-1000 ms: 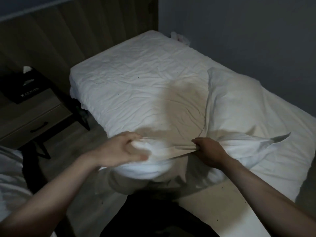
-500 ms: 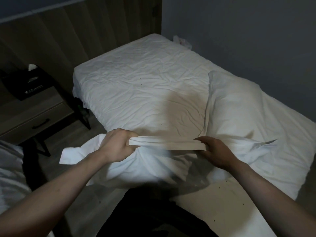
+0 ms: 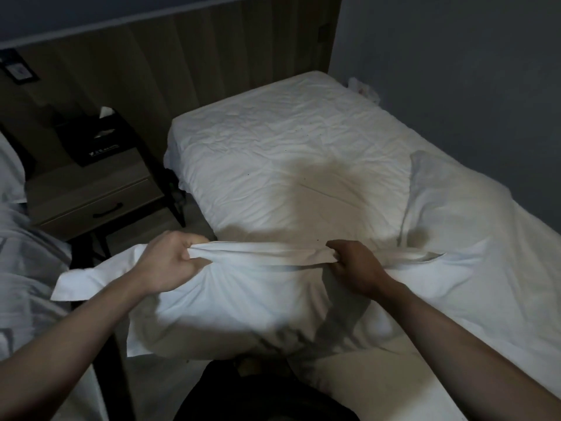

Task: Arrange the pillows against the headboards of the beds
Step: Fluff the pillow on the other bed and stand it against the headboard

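Observation:
A white pillow (image 3: pixel 230 302) hangs in front of me over the near edge of the bed (image 3: pixel 282 153). My left hand (image 3: pixel 168 264) grips the top hem of its case at the left. At the right end of that hem my right hand (image 3: pixel 356 267) pinches the fabric, and the hem is stretched taut between both hands. A second white pillow (image 3: pixel 461 214) lies on the bed at the right, near the wall. The wooden headboard (image 3: pixel 188 56) stands at the far end of the bed.
A wooden nightstand (image 3: pixel 88 192) with a drawer stands left of the bed, with a black tissue box (image 3: pixel 94 138) on top. Part of another bed with white linen (image 3: pixel 21 268) shows at the left edge. A grey wall (image 3: pixel 455 71) runs along the bed's right side.
Both hands have lifted the pillow higher and pulled its top hem out straight and taut. The pillow's left corner now sticks out past my left wrist.

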Demonstrator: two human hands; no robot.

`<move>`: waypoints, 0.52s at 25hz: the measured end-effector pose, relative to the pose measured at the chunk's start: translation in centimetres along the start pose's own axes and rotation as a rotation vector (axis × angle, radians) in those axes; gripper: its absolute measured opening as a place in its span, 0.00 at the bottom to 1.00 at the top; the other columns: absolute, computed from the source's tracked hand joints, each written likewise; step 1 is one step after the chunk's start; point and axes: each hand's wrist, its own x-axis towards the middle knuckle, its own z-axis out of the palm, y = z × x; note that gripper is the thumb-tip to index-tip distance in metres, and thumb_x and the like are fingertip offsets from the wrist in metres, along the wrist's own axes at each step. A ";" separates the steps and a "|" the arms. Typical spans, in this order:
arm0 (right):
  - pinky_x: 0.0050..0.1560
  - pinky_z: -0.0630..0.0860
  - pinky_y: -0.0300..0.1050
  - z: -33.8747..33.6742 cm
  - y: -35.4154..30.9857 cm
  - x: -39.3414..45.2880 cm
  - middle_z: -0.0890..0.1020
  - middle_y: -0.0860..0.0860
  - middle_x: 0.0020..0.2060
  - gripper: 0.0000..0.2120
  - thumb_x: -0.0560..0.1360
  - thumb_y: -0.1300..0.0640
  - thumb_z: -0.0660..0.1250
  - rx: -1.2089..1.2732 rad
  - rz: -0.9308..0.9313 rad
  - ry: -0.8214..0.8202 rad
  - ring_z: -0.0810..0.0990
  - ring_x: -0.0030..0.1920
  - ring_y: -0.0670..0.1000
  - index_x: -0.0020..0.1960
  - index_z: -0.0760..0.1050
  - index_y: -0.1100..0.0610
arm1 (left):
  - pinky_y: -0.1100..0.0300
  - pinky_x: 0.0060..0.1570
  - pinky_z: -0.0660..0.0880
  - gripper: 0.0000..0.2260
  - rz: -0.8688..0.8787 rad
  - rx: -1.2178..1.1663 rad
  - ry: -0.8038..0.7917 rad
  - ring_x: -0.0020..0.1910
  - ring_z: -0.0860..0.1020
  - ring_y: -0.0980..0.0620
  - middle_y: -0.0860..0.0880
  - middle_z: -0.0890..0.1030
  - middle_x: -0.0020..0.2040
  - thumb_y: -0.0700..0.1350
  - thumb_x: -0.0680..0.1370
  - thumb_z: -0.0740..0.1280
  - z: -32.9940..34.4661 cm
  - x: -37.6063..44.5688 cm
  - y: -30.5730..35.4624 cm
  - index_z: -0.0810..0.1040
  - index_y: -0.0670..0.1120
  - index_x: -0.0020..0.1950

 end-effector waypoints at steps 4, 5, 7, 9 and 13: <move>0.38 0.76 0.53 0.7 -4.7 7.3 0.81 0.48 0.36 0.10 0.73 0.61 0.69 0.015 -0.080 0.022 0.81 0.39 0.56 0.40 0.75 0.47 | 0.60 0.34 0.74 0.10 -0.057 -0.029 0.052 0.26 0.77 0.63 0.59 0.79 0.25 0.42 0.73 0.76 -3.9 1.7 -5.4 0.83 0.55 0.37; 0.39 0.77 0.53 0.8 -5.6 9.2 0.83 0.49 0.38 0.06 0.73 0.61 0.69 0.014 -0.088 0.031 0.81 0.39 0.55 0.44 0.78 0.50 | 0.61 0.33 0.73 0.13 -0.068 -0.036 0.070 0.25 0.77 0.63 0.59 0.79 0.24 0.41 0.73 0.76 -4.8 2.4 -6.9 0.82 0.60 0.37; 0.37 0.77 0.52 1.1 -7.7 13.0 0.83 0.48 0.37 0.02 0.73 0.59 0.70 0.031 -0.116 0.035 0.79 0.37 0.53 0.45 0.79 0.53 | 0.59 0.35 0.74 0.18 -0.055 -0.069 0.076 0.26 0.78 0.61 0.58 0.80 0.26 0.43 0.73 0.77 -6.7 3.9 -9.6 0.80 0.69 0.39; 0.34 0.74 0.52 1.2 -10.2 16.9 0.78 0.46 0.31 0.07 0.74 0.57 0.70 0.032 -0.152 0.069 0.77 0.33 0.52 0.38 0.74 0.52 | 0.57 0.36 0.73 0.08 0.003 -0.052 0.035 0.30 0.79 0.62 0.59 0.81 0.31 0.53 0.73 0.77 -8.9 5.6 -12.4 0.80 0.64 0.43; 0.31 0.71 0.53 0.9 -14.6 23.8 0.72 0.49 0.26 0.17 0.75 0.59 0.67 0.068 -0.139 0.142 0.73 0.29 0.52 0.32 0.65 0.51 | 0.56 0.39 0.76 0.20 0.114 0.131 0.040 0.39 0.78 0.60 0.60 0.79 0.39 0.73 0.68 0.71 -13.0 10.5 -16.9 0.79 0.57 0.44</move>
